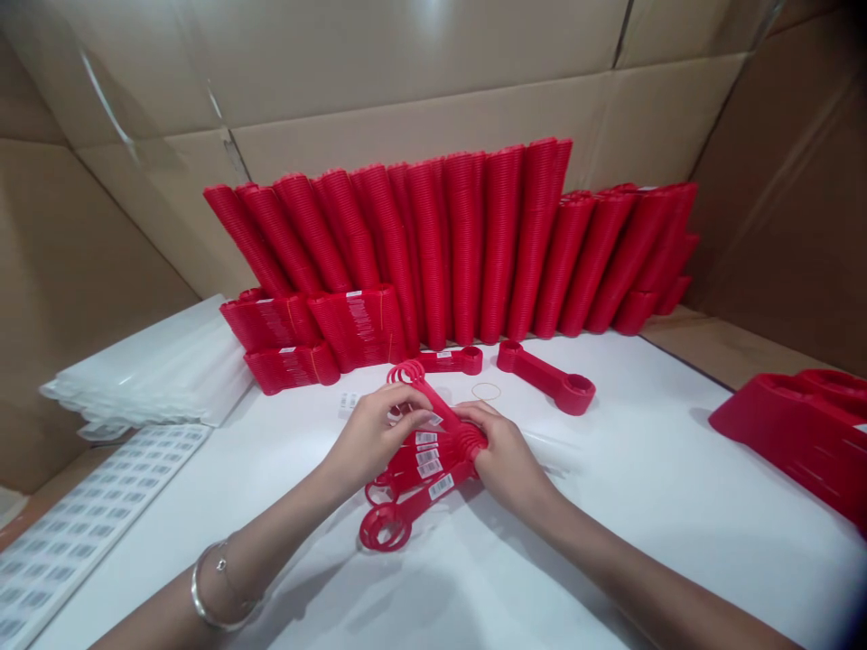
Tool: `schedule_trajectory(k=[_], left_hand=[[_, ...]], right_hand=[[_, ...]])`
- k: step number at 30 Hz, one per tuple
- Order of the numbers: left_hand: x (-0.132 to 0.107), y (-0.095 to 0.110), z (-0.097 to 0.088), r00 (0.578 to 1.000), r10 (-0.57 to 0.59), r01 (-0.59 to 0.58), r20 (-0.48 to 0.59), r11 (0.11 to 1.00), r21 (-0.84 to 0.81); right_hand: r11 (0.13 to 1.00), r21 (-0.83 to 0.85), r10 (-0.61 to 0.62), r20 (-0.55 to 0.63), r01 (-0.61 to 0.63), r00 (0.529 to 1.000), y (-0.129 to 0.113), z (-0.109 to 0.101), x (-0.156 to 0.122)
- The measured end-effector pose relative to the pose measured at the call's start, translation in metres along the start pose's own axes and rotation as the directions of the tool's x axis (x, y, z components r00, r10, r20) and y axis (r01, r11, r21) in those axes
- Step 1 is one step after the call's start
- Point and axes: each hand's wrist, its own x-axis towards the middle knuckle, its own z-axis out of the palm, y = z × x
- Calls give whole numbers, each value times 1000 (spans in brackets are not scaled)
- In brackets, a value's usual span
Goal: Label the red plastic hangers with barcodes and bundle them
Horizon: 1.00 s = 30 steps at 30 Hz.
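A fanned-out bunch of flat red plastic pieces [406,465], each with ring-shaped ends, is gripped at its right end by my right hand [511,460]. Several of the fanned pieces carry white barcode stickers [441,487]. My left hand [379,431] is over the upper piece of the fan, thumb and fingers pinched on a small white barcode sticker [434,417] at that piece's surface. Whether the sticker is touching the plastic is unclear. Beside the left fingers, another bit of labelled backing [348,403] shows on the table.
Tall stacks of red pieces [433,253] line the back against cardboard walls [406,108]. Banded, labelled bundles [356,325] lie at back left. A rubber band [486,391], small red stacks [548,377], clear plastic bags [163,361], a sticker sheet [88,524] and a right-hand red stack [799,442] surround my hands.
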Motion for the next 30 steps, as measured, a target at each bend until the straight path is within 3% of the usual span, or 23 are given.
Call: schedule_trajectory(k=[6, 17, 27, 30], left_hand=[[2, -3, 7, 998, -50, 51, -27, 999, 11], [0, -5, 16, 994, 24, -8, -109, 989, 146], [0, -3, 14, 991, -129, 128, -38, 991, -24], [-1, 1, 12, 990, -65, 67, -123, 998, 17]], right_hand=[[1000, -9, -3, 0, 3, 1000, -2, -1, -1], [999, 34, -14, 18, 13, 1000, -4, 2, -5], [999, 27, -17, 6, 17, 1000, -4, 0, -3], [1000, 4, -10, -9, 10, 1000, -4, -1, -2]])
